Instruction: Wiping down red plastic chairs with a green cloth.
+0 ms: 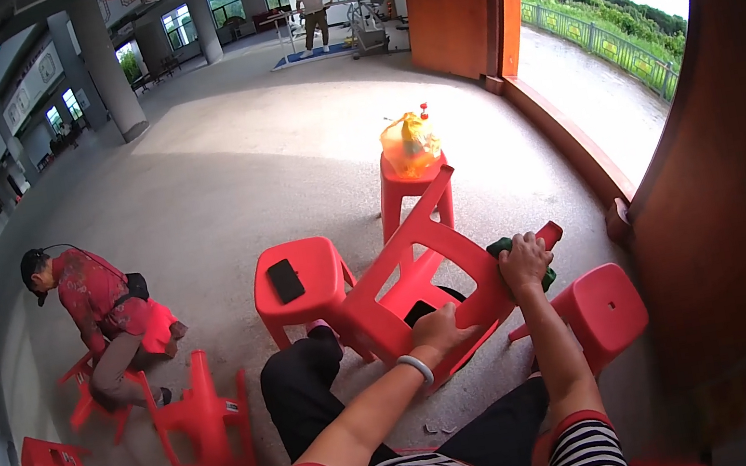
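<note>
In front of me a red plastic stool (pixel 375 320) is held tipped on its side, its legs pointing up and to the right. My left hand (pixel 438 332), below a pale bracelet, is closed around the stool's near edge. A dark green cloth (pixel 549 279) is bunched under my right hand (pixel 525 262), whose fingers wrap over it and press it against one of the stool's legs. Part of the cloth is hidden by that hand. Something black shows through the stool's opening; I cannot make out what it is.
A red stool (pixel 325 270) bears a black phone (pixel 285 281); another behind holds an orange plastic bag (pixel 411 144). One more stool (pixel 605 313) stands at right. Left, a seated person (pixel 105 295) bends among tipped stools (pixel 204 430). A wooden door (pixel 456 0) stands open; someone (pixel 314 8) stands far back.
</note>
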`<state>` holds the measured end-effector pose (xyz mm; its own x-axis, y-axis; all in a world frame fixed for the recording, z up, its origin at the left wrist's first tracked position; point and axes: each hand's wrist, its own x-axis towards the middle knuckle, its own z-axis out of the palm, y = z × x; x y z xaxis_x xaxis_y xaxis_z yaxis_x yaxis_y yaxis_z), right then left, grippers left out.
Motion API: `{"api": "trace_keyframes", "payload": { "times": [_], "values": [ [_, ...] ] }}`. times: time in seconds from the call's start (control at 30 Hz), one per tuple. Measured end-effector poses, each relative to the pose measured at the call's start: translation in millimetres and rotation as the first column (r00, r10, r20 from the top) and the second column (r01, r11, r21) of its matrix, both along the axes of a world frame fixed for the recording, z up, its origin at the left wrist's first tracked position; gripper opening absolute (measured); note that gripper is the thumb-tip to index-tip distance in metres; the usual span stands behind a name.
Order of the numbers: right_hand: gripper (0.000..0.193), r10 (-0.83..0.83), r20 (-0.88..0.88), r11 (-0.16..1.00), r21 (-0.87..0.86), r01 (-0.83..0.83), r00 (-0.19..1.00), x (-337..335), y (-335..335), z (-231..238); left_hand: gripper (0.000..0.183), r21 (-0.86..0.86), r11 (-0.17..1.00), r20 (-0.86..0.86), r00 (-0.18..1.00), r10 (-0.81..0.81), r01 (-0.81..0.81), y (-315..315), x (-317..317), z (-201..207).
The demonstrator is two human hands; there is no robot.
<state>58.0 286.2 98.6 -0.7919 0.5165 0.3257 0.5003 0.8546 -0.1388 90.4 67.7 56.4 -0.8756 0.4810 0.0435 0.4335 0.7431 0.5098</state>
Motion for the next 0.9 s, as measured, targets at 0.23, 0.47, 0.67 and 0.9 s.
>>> {"api": "trace_keyframes", "payload": {
  "times": [0.23, 0.47, 0.67, 0.9],
  "values": [
    [0.036, -0.202, -0.031, 0.978, -0.06, 0.2, 0.979, -13.8, 60.3, 7.7, 0.074, -0.059, 0.998, 0.007, 0.999, -0.035, 0.035, -6.6, 11.7, 1.1],
    [0.037, -0.077, -0.184, 0.996, 0.039, 0.085, 0.98, -8.5, 36.5, -31.0, 0.075, -0.018, 1.0, 0.017, 1.0, -0.008, 0.008, -12.7, -5.2, 5.5],
    [0.034, -0.103, -0.132, 0.995, 0.003, 0.104, 0.986, -6.5, 66.0, -10.4, 0.075, -0.007, 1.0, 0.015, 1.0, -0.021, 0.021, -8.6, -0.2, 5.4],
    [0.03, -0.095, -0.061, 0.994, 0.044, 0.097, 0.994, -12.1, 66.2, -19.2, 0.075, -0.028, 1.0, 0.043, 0.999, -0.002, 0.003, -8.3, -4.7, 4.6]
  ]
}}
